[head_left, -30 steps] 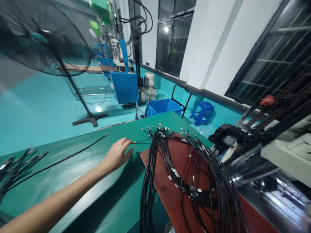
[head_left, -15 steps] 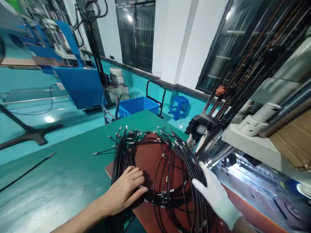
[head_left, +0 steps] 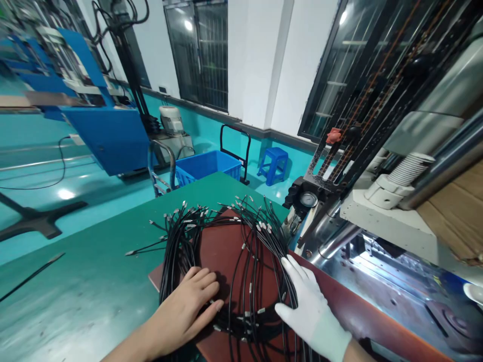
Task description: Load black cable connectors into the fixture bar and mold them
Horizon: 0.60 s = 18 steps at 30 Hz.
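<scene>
A large loose coil of thin black cables (head_left: 174, 261) with small metal ends lies on reddish-brown boards (head_left: 222, 245). My bare left hand (head_left: 198, 296) is closed over the left side of the coil, its fingers curled over the inner edge and the thumb pointing inward. On the right side, my right hand (head_left: 307, 296) in a white glove grips the cable bundle, thumb inside and fingers along the outer edge. Several strands cross the middle of the coil. The cables under both palms are hidden.
A green table (head_left: 98, 266) carries the boards, with one loose cable (head_left: 32, 276) at its left. To the right stands a press machine (head_left: 392, 206) with a pressure gauge (head_left: 308, 199). Beyond the table are a blue crate (head_left: 207, 167), a trolley handle (head_left: 247, 151) and a blue stool (head_left: 273, 166).
My right hand has moved inward and its fingers have come against the right side of the coil, narrowing it. My left hand keeps its place on the cables. The view has shifted slightly right.
</scene>
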Motion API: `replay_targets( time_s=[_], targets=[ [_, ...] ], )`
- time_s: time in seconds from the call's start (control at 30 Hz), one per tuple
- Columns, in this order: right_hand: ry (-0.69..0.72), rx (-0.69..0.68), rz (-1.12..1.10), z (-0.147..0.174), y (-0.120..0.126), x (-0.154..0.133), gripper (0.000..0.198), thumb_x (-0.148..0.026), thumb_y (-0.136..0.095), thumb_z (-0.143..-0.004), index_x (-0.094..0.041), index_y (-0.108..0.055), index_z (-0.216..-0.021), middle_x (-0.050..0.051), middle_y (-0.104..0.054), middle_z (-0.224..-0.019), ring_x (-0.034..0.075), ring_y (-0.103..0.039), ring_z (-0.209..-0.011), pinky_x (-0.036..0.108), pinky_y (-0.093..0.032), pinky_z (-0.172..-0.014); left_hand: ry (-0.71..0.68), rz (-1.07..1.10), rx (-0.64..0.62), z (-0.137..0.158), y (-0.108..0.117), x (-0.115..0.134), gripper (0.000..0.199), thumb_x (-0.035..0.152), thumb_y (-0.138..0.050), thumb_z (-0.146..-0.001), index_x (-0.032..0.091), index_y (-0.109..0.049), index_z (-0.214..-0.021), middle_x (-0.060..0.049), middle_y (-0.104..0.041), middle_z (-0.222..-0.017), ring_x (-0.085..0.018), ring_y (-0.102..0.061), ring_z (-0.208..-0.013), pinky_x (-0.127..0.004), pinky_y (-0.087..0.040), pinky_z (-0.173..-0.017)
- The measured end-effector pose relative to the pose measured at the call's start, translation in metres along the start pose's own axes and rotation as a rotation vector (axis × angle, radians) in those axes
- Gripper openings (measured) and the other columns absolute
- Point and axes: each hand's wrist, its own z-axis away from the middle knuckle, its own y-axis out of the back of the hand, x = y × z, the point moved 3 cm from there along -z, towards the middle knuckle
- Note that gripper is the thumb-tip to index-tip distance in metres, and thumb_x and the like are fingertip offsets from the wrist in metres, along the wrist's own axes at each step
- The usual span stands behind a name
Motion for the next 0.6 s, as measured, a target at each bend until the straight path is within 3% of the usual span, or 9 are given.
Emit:
replay_targets(
  time_s=[0.17,0.37,0.5,0.6],
  targets=[
    [0.047,-0.04,0.006,0.0,0.0,-0.005,0.083,-0.024,-0.052,-0.071,-0.028,-0.028,-0.151,-0.008,-0.019,-0.158,0.022,-0.016,-0.145,0.039,-0.019,-0.12,-0.007,-0.008,-0.004,-0.004,0.001,-0.001,0.022,0.031,-0.041,-0.096,0.02,-0.049,-0.078,-0.002,-0.054,-0.081,-0.019,-0.047,-0.078,-0.034,-0.032,-0.076],
    [0.073,-0.042,0.011,-0.003,0.002,-0.01,0.084,-0.027,-0.056,-0.071,-0.024,-0.029,-0.151,-0.003,-0.018,-0.159,0.027,-0.019,-0.144,0.045,-0.019,-0.119,0.004,-0.001,0.002,-0.004,0.0,-0.005,0.025,0.028,-0.036,-0.098,0.02,-0.052,-0.08,-0.001,-0.056,-0.082,-0.018,-0.051,-0.079,-0.033,-0.034,-0.078],
    [0.079,-0.079,-0.024,0.009,0.019,-0.009,0.083,-0.036,-0.061,-0.072,-0.023,-0.032,-0.149,0.003,-0.018,-0.159,0.03,-0.017,-0.145,0.05,-0.017,-0.118,-0.009,-0.029,0.03,-0.003,-0.003,-0.009,0.027,0.029,-0.035,-0.098,0.021,-0.053,-0.079,-0.001,-0.058,-0.08,-0.017,-0.052,-0.077,-0.032,-0.036,-0.077],
    [0.079,0.064,-0.171,0.031,0.043,0.018,0.064,-0.041,-0.059,-0.079,-0.028,-0.047,-0.14,0.002,-0.032,-0.154,0.026,-0.027,-0.142,0.047,-0.02,-0.118,-0.022,-0.053,0.063,-0.004,-0.005,-0.01,0.028,0.03,-0.037,-0.097,0.021,-0.052,-0.076,0.0,-0.058,-0.077,-0.017,-0.054,-0.073,-0.032,-0.037,-0.073]
  ],
)
